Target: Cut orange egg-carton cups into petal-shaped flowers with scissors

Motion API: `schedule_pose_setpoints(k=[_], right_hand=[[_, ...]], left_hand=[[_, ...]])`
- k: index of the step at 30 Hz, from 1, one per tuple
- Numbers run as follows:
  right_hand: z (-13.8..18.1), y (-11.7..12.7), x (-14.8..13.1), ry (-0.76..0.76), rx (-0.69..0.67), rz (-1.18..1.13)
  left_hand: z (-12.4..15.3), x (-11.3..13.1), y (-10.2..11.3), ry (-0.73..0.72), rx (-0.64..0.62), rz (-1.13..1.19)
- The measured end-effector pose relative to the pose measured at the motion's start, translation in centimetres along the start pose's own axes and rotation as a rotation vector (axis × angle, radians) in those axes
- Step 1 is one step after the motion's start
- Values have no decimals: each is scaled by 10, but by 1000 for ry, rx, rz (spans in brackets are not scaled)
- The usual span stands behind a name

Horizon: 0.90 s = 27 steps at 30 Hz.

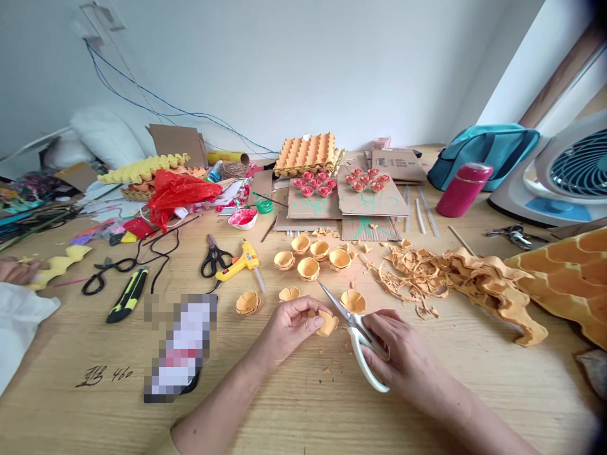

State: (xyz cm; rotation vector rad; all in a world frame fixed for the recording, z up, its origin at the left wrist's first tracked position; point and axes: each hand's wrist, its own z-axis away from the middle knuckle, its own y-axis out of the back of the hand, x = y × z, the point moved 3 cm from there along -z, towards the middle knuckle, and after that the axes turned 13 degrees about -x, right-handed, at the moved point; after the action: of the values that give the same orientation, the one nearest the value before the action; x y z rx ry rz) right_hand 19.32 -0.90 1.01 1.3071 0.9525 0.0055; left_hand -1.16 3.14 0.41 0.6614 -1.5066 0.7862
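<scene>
My left hand (293, 323) pinches a small orange egg-carton cup piece (328, 323) just above the wooden table (294, 404). My right hand (398, 351) grips white-handled scissors (356, 328), their blades open and pointing up-left right beside that piece. Several trimmed orange cups (309, 268) stand in a cluster just beyond my hands, with two more (248, 302) to the left and one (353, 300) behind the blades.
A heap of orange carton scraps (455, 278) lies to the right, beside a cut egg tray (569, 281). A yellow glue gun (239, 262), black scissors (213, 256) and a box cutter (127, 294) lie left. Further back sit cardboard sheets with pink flowers (341, 189), a red bottle (462, 188) and a fan (564, 170). Another person's hand (16, 270) is at far left.
</scene>
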Motion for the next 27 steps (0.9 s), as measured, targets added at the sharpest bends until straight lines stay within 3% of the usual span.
schedule_pose_setpoints(k=[4,11,19,27], right_hand=[[0,3,-2,-41,62,-189],[-2,-1,-5,-40,33,-545],[-2,-8,-4,-58,-25,-626],[-1,-12,3,-51,45,-738]], left_hand=[[1,-1,-4,11,15,43],[5,-7,-28,143,-133,-5],[7,-25,-34,148,-189,33],[7,-16,-38,64,-217,19]])
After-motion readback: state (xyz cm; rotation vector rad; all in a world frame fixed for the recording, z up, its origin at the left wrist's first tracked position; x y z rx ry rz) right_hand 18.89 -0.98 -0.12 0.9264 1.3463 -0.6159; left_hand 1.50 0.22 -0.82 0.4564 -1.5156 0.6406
